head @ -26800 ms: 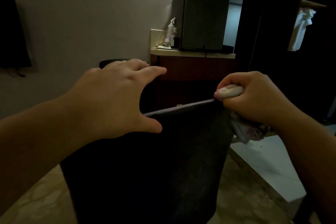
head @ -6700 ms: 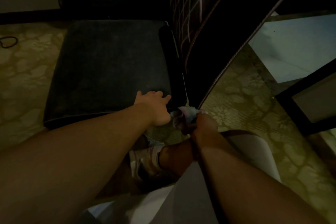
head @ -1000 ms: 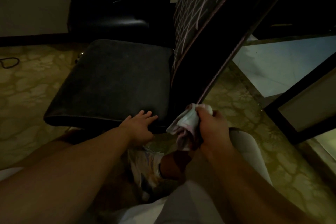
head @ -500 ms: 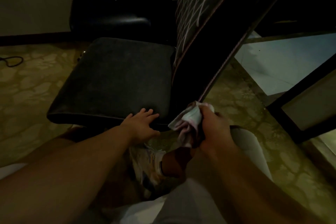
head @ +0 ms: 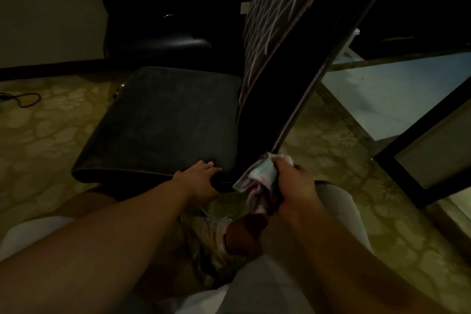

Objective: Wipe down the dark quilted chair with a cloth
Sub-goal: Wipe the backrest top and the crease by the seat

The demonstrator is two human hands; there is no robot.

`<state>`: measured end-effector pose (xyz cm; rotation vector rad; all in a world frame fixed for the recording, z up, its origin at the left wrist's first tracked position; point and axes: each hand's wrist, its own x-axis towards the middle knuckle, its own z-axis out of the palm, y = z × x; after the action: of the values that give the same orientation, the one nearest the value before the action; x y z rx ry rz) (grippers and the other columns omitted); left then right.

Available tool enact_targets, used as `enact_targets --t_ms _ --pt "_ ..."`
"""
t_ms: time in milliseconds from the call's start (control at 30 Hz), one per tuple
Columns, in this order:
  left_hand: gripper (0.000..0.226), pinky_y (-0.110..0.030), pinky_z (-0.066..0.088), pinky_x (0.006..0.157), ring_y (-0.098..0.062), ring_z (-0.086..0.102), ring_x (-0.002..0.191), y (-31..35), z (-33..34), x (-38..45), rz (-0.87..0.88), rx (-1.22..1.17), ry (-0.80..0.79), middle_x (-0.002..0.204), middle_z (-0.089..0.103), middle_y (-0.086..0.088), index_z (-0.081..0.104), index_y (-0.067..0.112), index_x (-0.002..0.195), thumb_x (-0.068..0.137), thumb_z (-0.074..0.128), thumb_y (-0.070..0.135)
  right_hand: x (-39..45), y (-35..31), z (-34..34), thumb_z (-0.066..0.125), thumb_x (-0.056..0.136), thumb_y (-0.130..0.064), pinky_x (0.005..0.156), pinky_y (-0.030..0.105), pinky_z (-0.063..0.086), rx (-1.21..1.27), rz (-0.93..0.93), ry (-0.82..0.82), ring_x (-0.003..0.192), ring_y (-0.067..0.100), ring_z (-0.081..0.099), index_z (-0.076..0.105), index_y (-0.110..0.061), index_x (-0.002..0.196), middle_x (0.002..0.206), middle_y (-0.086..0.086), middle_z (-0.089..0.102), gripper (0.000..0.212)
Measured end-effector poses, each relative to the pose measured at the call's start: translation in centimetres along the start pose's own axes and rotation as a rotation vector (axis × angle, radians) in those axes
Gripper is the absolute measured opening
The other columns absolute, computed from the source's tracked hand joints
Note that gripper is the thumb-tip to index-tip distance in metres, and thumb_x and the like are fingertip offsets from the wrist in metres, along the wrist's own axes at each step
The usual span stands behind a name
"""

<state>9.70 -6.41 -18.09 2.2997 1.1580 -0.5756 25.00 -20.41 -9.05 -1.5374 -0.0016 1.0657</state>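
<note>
The dark chair stands before me, its flat seat cushion (head: 163, 122) to the left and its quilted backrest (head: 275, 7) rising at the upper right. My left hand (head: 197, 181) rests on the near edge of the seat with its fingers spread. My right hand (head: 293, 186) grips a crumpled pale cloth (head: 257, 181) and holds it against the bottom of the backrest's side edge (head: 288, 120). My knees and one shoe (head: 211, 234) show below my arms.
A second dark glossy chair (head: 158, 41) stands behind the seat against the wall. A black-framed piece of furniture (head: 418, 160) stands at the right on the patterned floor. A black cable (head: 23, 98) lies at the far left.
Over the last second my right hand has lifted the cloth a little up onto the backrest's lower edge. My left hand has stayed on the seat's front edge.
</note>
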Motion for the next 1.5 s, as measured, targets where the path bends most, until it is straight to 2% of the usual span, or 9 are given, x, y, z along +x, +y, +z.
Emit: enact_targets --t_ms 133,333,500,700,833,1033,1200,1333,1500 --pt "0.068 -0.051 0.031 0.120 -0.023 0.027 0.152 1.0 -0.8 -0.6 0.000 -0.092 0.062 0.167 0.026 0.001 0.033 0.033 0.158 0.097 0.062 0.043 0.1 -0.4 -0.4 0.066 0.093 -0.025 0.086 0.046 0.058 -0.064 -0.021 -0.014 0.096 0.030 0.069 0.061 -0.008 0.117 0.108 0.013 0.069 0.030" --pt "0.038 -0.035 0.051 0.104 -0.018 0.065 0.116 4.5 -1.9 -4.1 0.099 -0.956 0.275 0.132 0.068 -0.008 0.065 0.015 0.134 0.097 0.064 0.006 0.2 -1.4 -0.7 0.066 0.093 -0.025 0.061 0.029 0.058 -0.031 -0.177 -0.017 0.081 0.020 0.071 0.063 -0.013 0.100 0.091 0.006 0.070 0.014" --pt "0.029 -0.044 0.051 0.099 -0.025 0.072 0.107 7.7 -4.8 -8.1 0.151 -1.521 0.403 0.112 0.077 -0.007 0.074 0.020 0.107 0.102 0.048 0.009 0.3 -0.6 -0.7 0.066 0.093 -0.021 0.088 0.052 0.057 -0.071 -0.031 -0.044 0.090 0.032 0.070 0.064 -0.013 0.088 0.092 0.013 0.072 0.010" --pt "0.033 -0.029 0.052 0.099 -0.014 0.067 0.118 10.9 -6.6 -9.4 0.330 -1.503 0.408 0.125 0.072 -0.001 0.067 0.016 0.127 0.107 0.041 0.018 -0.1 -2.3 -0.6 0.065 0.094 -0.026 0.066 0.034 0.059 -0.071 -0.213 -0.014 0.079 0.023 0.072 0.065 -0.013 0.099 0.089 0.008 0.072 0.013" --pt "0.032 -0.010 0.052 0.081 0.005 0.068 0.103 11.8 -6.9 -8.9 0.369 -1.462 0.352 0.106 0.074 0.016 0.067 0.026 0.117 0.109 0.036 0.021 -0.8 -2.4 -0.5 0.066 0.094 -0.026 0.075 0.040 0.061 -0.046 -0.215 -0.023 0.079 0.022 0.072 0.064 -0.017 0.089 0.083 0.005 0.073 0.011" --pt "0.046 -0.037 0.042 0.112 -0.017 0.059 0.128 12.5 -7.3 -8.7 0.367 -1.375 0.366 0.137 0.064 -0.004 0.059 0.016 0.141 0.111 0.030 0.036 0.3 -1.9 0.2 0.064 0.094 -0.028 0.062 0.035 0.054 -0.031 -0.066 0.010 0.077 0.026 0.067 0.064 -0.009 0.093 0.091 0.013 0.069 0.019" --pt "0.049 -0.027 0.050 0.101 -0.015 0.062 0.122 12.6 -7.7 -8.7 0.368 -1.448 0.351 0.133 0.066 -0.007 0.061 0.009 0.137 0.110 0.031 0.037 -0.5 -3.7 -0.1 0.067 0.093 -0.028 0.070 0.038 0.059 0.011 -0.207 -0.008 0.078 0.023 0.071 0.065 -0.016 0.091 0.087 0.006 0.071 0.012" --pt "0.052 -0.026 0.047 0.102 -0.017 0.061 0.124 12.1 -8.2 -8.5 0.379 -1.362 0.349 0.134 0.066 -0.006 0.062 0.010 0.137 0.110 0.028 0.039 -0.5 -3.1 -0.3 0.067 0.093 -0.030 0.055 0.029 0.050 -0.029 -0.203 0.012 0.069 0.014 0.064 0.059 -0.021 0.080 0.078 -0.001 0.064 0.018" --pt "0.051 -0.022 0.045 0.093 -0.014 0.060 0.122 12.2 -8.6 -8.8 0.369 -1.299 0.326 0.134 0.064 -0.002 0.059 0.011 0.141 0.110 0.030 0.040 0.1 -2.7 0.3 0.068 0.091 -0.029 0.084 0.052 0.057 -0.081 -0.086 0.004 0.084 0.033 0.068 0.063 -0.011 0.083 0.092 0.016 0.069 0.020"
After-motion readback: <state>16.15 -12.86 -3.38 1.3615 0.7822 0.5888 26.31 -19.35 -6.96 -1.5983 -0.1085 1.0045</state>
